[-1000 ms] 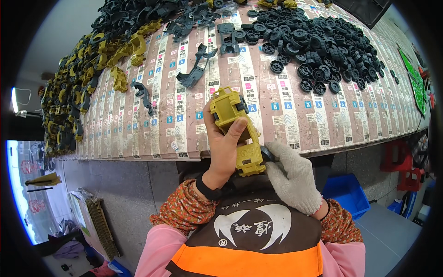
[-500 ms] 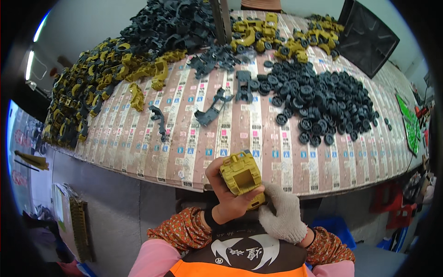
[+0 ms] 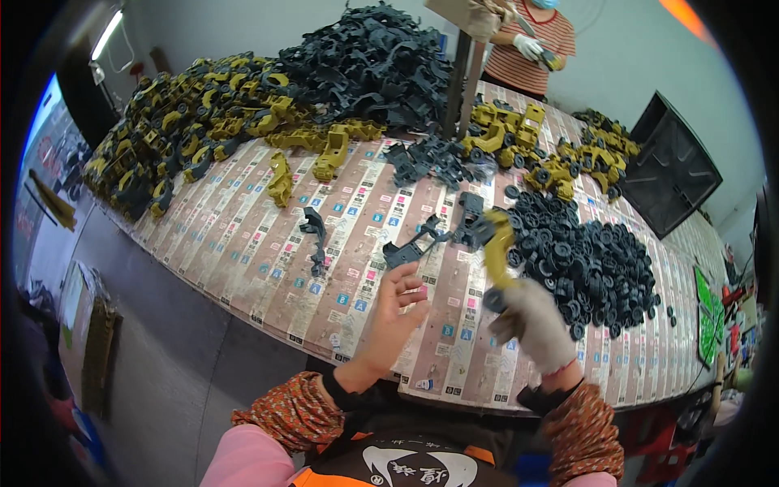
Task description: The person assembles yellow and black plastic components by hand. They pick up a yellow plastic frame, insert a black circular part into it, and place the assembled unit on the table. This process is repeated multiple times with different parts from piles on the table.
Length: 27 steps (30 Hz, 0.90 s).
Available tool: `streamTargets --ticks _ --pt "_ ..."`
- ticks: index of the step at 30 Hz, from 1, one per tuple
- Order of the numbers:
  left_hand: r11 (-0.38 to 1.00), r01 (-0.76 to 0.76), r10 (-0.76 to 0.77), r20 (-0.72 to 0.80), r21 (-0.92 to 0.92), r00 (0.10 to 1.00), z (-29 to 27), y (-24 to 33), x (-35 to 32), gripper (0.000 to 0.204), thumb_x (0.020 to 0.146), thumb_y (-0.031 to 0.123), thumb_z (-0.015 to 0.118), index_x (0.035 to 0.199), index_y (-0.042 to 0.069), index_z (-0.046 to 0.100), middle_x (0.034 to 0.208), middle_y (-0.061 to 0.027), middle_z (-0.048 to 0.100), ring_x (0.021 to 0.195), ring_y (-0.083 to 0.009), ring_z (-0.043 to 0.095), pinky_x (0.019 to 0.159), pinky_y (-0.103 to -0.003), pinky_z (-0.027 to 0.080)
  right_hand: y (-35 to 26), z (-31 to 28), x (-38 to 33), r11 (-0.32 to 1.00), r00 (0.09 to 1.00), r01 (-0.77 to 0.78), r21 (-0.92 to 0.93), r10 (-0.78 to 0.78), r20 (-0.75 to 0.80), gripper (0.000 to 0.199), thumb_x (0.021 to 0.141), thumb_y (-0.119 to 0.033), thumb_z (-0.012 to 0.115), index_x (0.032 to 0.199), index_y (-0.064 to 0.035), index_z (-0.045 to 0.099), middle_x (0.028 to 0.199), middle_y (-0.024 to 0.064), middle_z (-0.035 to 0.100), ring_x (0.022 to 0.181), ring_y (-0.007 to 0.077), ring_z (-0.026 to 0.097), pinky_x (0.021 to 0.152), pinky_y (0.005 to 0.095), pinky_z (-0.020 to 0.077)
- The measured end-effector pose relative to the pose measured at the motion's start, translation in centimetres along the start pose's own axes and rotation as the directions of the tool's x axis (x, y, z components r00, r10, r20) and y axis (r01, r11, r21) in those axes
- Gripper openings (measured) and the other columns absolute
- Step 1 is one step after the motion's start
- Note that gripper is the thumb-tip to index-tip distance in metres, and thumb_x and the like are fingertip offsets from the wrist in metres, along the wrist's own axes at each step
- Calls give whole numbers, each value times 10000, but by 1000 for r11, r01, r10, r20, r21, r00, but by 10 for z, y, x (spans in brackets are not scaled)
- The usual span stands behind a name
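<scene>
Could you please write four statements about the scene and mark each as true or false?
1. The right hand, in a whitish knitted glove, holds a yellow plastic toy-vehicle body. True.
2. The bare left hand grips a round black wheel. False: it is open and grips nothing.
3. The round black plastic wheels lie heaped on the patterned table. True.
4. The person across the table wears a plain shirt. False: it is striped.

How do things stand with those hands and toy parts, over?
Left hand open, empty, near a dark frame piece. Gloved right hand gripping a yellow toy body, motion-blurred. Heap of dark wheels close beside it.
</scene>
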<state>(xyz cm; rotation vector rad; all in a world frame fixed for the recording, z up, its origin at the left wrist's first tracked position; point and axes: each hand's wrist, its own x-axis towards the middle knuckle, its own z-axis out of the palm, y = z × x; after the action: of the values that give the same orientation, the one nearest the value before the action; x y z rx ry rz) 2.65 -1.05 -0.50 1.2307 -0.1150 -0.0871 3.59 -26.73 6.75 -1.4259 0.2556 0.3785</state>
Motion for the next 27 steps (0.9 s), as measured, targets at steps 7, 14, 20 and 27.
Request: streamTargets --ticks 7,14,20,27 --pt "985 131 -118 -117 111 986 -70 14 -8 342 1064 113 578 1403 141 547 1262 -11 607 1155 -125 604 910 -279 497 -102 -102 124 875 864 468 -125 -483 -144 338 1037 -320 647 1230 -45 615 1017 59 669 772 155 654 661 272 558" --pt "989 45 5 -339 141 941 -131 30 -11 268 1056 92 567 1320 128 596 1191 14 627 1088 -106 618 874 -266 492 -90 5 159 691 858 357 -628 -508 -71 440 932 -211 723 1320 -25 629 1138 99 706 909 233 709 753 347 582" --pt "976 -4 107 -459 220 882 -177 56 0 236 1071 150 570 1305 143 599 1189 19 614 1092 -102 604 869 -269 481 -25 112 132 -255 537 702 -665 -423 729 435 759 -72 690 1192 -65 651 1163 149 661 1146 385 635 969 466 548" --pt "964 34 91 -447 264 890 -203 57 16 252 1068 160 591 1320 150 596 1195 5 608 1047 -96 602 840 -262 496 -22 133 150 -475 735 560 -679 -93 671 233 750 -151 771 947 -42 710 1000 127 707 1013 351 682 888 453 576"
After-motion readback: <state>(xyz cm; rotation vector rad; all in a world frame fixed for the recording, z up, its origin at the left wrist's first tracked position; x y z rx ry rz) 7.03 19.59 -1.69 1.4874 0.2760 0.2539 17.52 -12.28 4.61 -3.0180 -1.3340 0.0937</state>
